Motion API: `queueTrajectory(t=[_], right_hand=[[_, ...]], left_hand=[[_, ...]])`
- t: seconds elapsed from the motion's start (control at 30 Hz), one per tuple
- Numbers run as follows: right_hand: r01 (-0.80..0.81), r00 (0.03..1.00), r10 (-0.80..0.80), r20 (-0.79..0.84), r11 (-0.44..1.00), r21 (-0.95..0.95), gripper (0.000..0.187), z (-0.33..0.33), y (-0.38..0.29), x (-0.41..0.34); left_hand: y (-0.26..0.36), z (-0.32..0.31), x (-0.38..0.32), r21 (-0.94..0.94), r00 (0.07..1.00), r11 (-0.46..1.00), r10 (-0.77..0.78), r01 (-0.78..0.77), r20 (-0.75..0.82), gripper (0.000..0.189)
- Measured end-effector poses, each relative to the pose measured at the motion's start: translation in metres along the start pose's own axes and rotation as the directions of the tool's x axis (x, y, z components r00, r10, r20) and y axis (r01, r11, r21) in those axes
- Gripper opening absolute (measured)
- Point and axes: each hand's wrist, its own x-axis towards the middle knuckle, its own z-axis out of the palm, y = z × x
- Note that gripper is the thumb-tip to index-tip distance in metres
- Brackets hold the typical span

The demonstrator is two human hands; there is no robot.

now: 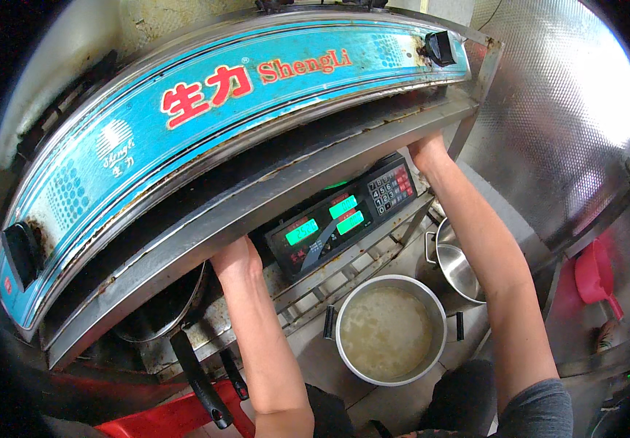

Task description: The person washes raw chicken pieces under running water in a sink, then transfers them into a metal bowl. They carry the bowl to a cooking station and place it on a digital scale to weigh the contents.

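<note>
Both my arms reach under the steel edge of a table (271,205) that carries a blue-fronted gas stove (304,71). At the left side of an electronic scale (342,219) is my left hand (238,256), only its wrist and heel showing. My right hand (427,150) is at the scale's right end, its fingers hidden under the edge. Whether either hand grips anything cannot be seen. The scale sits on the lower shelf, its green displays lit and its keypad facing up.
On the floor stand an aluminium pot (391,328) of cloudy liquid and a steel pot (460,265). A black-handled pan (194,372) lies on the shelf at left, above a red plastic container (183,416). A pink ladle (594,274) is at right.
</note>
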Motion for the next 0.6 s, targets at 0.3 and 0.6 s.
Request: queueTrajectory(t=[0.3,0.6], right_hand=[[0.085,0.996,-0.085,0.012,0.996,-0.034,0.027,-0.007,0.004,0.0],[0.083,0.995,-0.077,0.057,0.99,-0.112,0.029,-0.019,0.004,0.009]], left_hand=[[0.003,0.002,-0.007,0.04,1.0,0.999,0.018,-0.019,0.019,0.024],[0.011,-0.004,-0.003,0.058,0.999,0.998,0.033,-0.033,0.013,0.024]])
